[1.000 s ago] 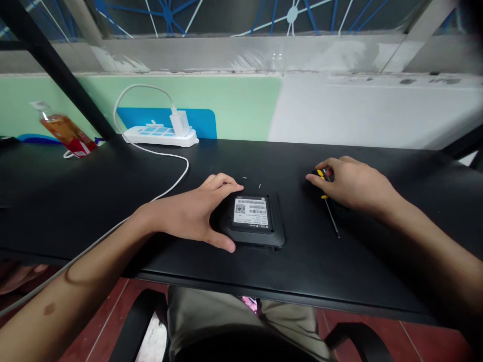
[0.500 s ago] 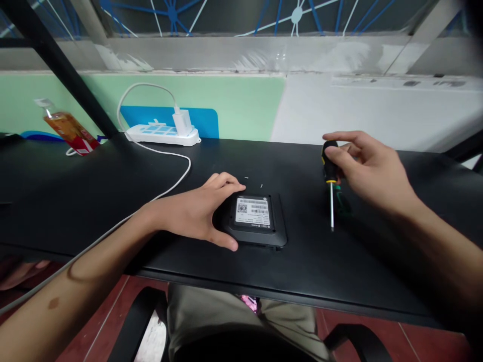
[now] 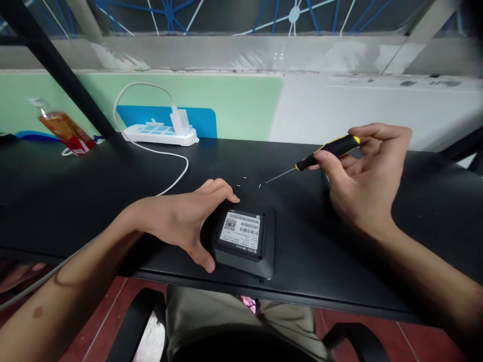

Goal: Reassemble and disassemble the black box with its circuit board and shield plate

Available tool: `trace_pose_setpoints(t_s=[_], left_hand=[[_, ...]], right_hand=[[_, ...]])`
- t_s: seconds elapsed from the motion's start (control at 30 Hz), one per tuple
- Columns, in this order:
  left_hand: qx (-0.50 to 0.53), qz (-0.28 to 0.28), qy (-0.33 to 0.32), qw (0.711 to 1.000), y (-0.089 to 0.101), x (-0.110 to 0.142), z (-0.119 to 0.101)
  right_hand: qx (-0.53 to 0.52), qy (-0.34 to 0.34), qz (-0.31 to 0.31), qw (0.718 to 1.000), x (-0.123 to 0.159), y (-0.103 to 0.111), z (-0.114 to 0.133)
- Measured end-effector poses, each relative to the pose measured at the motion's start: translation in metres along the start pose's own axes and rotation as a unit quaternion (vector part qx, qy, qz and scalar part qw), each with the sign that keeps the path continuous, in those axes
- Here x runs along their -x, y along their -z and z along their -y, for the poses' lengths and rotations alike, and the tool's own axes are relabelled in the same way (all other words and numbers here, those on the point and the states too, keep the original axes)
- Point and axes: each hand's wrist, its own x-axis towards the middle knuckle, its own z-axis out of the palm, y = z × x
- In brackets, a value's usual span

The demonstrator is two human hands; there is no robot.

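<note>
A black box-shaped device (image 3: 241,232) with a white barcode label (image 3: 240,230) lies label-up near the table's front edge. Spread around its left side is my left hand (image 3: 184,218), thumb and fingers apart; whether they touch the casing I cannot tell. My right hand (image 3: 372,176) grips a black-and-yellow screwdriver (image 3: 328,153) by the handle. Its shaft slants down to the left, with the tip right beside a small screw (image 3: 259,186) behind the device. Two more screws (image 3: 244,177) lie on the table nearby.
On the black table (image 3: 302,251), a white power strip (image 3: 160,134) with a plugged-in charger (image 3: 180,122) stands against the wall. Its white cable (image 3: 184,171) runs behind my left arm. A tilted drink bottle (image 3: 66,130) is at far left. Something green peeks out behind my right hand.
The screwdriver has swung from pointing down to pointing left, its tip now at a screw. The device has shifted toward me, showing more of its front side. My left hand moved slightly nearer me.
</note>
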Motion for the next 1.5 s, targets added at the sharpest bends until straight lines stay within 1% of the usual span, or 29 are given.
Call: trace_pose_setpoints(t_s=[0.07, 0.2, 0.33, 0.5, 0.67, 0.8, 0.93, 1.1, 1.27, 1.4, 1.5], left_hand=[[-0.001, 0.008, 0.001, 1.000, 0.000, 0.000, 0.000], [0.002, 0.014, 0.006, 1.000, 0.001, -0.002, 0.000], [0.004, 0.008, 0.005, 1.000, 0.001, -0.003, 0.000], [0.002, 0.007, 0.009, 1.000, 0.001, -0.003, 0.000], [-0.002, 0.001, 0.005, 1.000, 0.001, -0.003, 0.000], [-0.005, -0.013, 0.012, 1.000, 0.000, -0.004, 0.001], [-0.010, -0.032, 0.007, 0.999, -0.001, -0.004, 0.003], [-0.017, -0.048, 0.003, 0.999, -0.004, -0.005, 0.007], [-0.015, -0.047, 0.018, 0.999, -0.005, -0.006, 0.008], [-0.013, -0.046, 0.016, 0.999, -0.004, -0.007, 0.007], [-0.015, -0.049, 0.013, 0.999, -0.004, -0.007, 0.006]], right_hand=[[0.003, 0.012, 0.011, 1.000, 0.002, -0.001, -0.005], [0.012, 0.019, 0.011, 1.000, 0.003, -0.003, -0.010], [0.015, 0.018, 0.011, 1.000, 0.003, -0.004, -0.012], [0.014, -0.010, 0.019, 1.000, 0.005, -0.005, -0.011], [-0.009, 0.009, 0.015, 1.000, 0.005, -0.006, -0.008], [-0.019, 0.008, -0.003, 1.000, 0.002, -0.004, -0.009], [-0.021, 0.007, -0.027, 0.999, -0.001, 0.003, -0.015], [-0.027, -0.016, -0.041, 0.999, -0.004, 0.011, -0.023], [-0.080, -0.002, -0.038, 0.996, -0.001, 0.009, -0.014], [-0.088, -0.020, -0.020, 0.996, 0.001, 0.006, -0.005], [-0.072, -0.038, -0.012, 0.997, 0.002, 0.005, -0.003]])
